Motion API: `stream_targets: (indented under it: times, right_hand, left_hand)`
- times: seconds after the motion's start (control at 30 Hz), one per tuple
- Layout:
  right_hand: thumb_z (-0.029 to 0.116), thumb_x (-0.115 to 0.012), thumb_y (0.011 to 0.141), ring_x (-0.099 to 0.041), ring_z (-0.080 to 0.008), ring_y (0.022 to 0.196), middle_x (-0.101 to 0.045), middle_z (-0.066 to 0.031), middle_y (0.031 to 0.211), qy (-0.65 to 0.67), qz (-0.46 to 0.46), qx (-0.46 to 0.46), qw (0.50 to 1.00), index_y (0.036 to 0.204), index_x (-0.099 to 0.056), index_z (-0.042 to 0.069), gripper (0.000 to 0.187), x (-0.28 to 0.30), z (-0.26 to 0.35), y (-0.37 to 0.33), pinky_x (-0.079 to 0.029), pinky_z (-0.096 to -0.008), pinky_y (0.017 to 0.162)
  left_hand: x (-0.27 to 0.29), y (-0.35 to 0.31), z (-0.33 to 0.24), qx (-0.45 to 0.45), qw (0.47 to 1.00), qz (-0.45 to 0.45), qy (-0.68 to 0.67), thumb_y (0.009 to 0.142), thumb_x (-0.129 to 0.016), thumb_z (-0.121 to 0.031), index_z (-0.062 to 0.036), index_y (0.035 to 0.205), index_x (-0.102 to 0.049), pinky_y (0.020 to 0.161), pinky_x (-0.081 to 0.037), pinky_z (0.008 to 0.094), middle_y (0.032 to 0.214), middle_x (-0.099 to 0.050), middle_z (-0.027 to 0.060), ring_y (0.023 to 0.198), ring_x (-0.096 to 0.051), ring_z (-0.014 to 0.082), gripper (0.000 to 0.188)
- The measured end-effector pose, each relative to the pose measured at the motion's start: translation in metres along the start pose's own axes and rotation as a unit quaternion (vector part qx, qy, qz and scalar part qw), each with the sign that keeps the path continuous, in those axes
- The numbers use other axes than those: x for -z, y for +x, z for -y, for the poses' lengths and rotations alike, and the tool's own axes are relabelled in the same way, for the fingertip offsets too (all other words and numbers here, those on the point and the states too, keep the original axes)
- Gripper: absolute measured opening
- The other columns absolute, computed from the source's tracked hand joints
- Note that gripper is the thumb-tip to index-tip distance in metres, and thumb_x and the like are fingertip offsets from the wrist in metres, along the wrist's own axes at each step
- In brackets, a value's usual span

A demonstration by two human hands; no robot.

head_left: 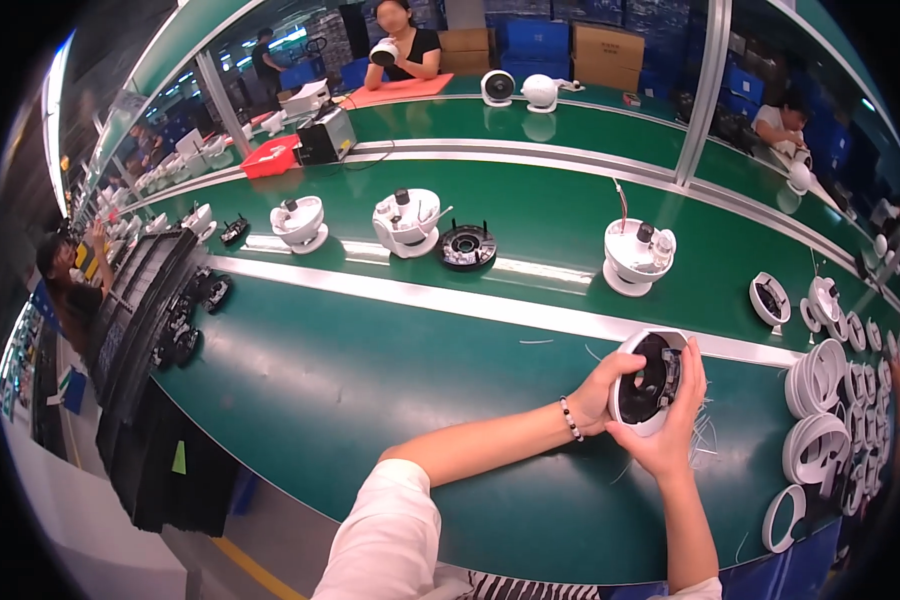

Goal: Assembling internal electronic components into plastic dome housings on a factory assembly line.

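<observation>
I hold a white round housing [625, 410] with a black ring-shaped insert [652, 375] inside it, above the right part of the green table. My left hand [600, 392] grips its left side, the thumb reaching over the rim towards the insert. My right hand [676, 425] is closed round the right and lower side, fingers along the outer wall. The open face of the housing is tilted up, showing small pale parts on the insert. Thin white strips [705, 435] lie on the table beside my right hand.
Beyond the pale rail [420, 292], white rounded units [638, 255] and a black round part [467, 246] stand on a green surface. White rings [818, 375] are stacked at right. Black parts [182, 325] and a black crate [140, 300] sit left. A person [410, 50] works opposite.
</observation>
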State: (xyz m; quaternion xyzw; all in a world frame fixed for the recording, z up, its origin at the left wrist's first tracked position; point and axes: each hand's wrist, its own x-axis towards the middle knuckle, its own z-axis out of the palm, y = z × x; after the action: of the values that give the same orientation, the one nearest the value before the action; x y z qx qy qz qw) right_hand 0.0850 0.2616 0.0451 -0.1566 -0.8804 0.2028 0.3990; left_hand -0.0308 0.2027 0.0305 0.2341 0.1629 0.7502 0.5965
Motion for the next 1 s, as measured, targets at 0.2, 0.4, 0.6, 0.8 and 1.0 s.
stream_targets:
  times: [0.2, 0.4, 0.6, 0.8, 1.0]
  right_hand:
    - [0.001, -0.063, 0.055, -0.055, -0.0235, 0.092, -0.061, -0.0045, 0.093, -0.041, 0.078, 0.229, 0.969, 0.090, -0.057, 0.004, 0.036, 0.002, -0.018, 0.023, -0.034, -0.0442, 0.091]
    - [-0.006, -0.060, 0.048, -0.056, -0.0289, 0.083, -0.059, -0.0104, 0.087, -0.079, 0.086, 0.198, 0.973, 0.090, -0.056, 0.003, 0.043, 0.017, -0.066, 0.042, -0.042, -0.0441, 0.083]
    - [-0.005, -0.058, 0.057, -0.048, -0.0363, 0.091, -0.054, -0.0164, 0.090, -0.241, 0.081, 0.089, 0.963, 0.097, -0.051, 0.001, 0.041, 0.035, -0.171, 0.062, -0.035, -0.0454, 0.089]
    - [-0.004, -0.058, 0.056, -0.050, -0.0301, 0.087, -0.055, -0.0127, 0.083, -0.330, 0.114, 0.091, 0.933, 0.092, -0.051, 0.001, 0.037, 0.012, -0.240, 0.083, -0.033, -0.0438, 0.088]
    - [-0.008, -0.051, 0.057, -0.030, -0.0351, 0.119, -0.033, -0.0141, 0.129, -0.432, 0.031, 0.042, 0.900, 0.116, -0.043, 0.003, 0.060, 0.027, -0.197, 0.084, -0.027, -0.0463, 0.094]
  left_hand:
    - [0.008, 0.014, -0.032, 0.099, 0.990, -0.091, -0.034, 0.083, -0.040, -0.047, -0.0070, 0.104, -0.051, 0.083, -0.043, 0.0357, 0.100, -0.057, 0.0073, 0.090, -0.056, 0.0184, 0.046]
    - [0.045, 0.002, -0.077, 0.028, 0.970, -0.182, 0.156, 0.087, -0.040, -0.041, -0.0036, 0.117, -0.039, 0.087, -0.041, 0.0423, 0.119, -0.046, 0.0141, 0.110, -0.045, 0.0248, 0.048]
    - [0.123, 0.009, -0.152, -0.258, 0.855, -0.252, 0.373, 0.089, -0.041, -0.017, 0.0008, 0.099, -0.051, 0.067, -0.049, 0.0259, 0.091, -0.059, 0.0130, 0.079, -0.059, 0.0171, 0.022]
    - [0.157, 0.044, -0.187, -0.265, 0.486, -0.198, 0.809, 0.066, -0.047, 0.008, 0.0011, 0.101, -0.050, 0.081, -0.044, 0.0353, 0.107, -0.048, 0.0237, 0.099, -0.051, 0.0305, 0.036]
    - [0.167, 0.090, -0.182, 0.080, 0.216, -0.205, 0.951, 0.065, -0.057, -0.011, -0.0025, 0.112, -0.039, 0.088, -0.038, 0.0489, 0.114, -0.039, 0.0257, 0.114, -0.035, 0.0400, 0.050]
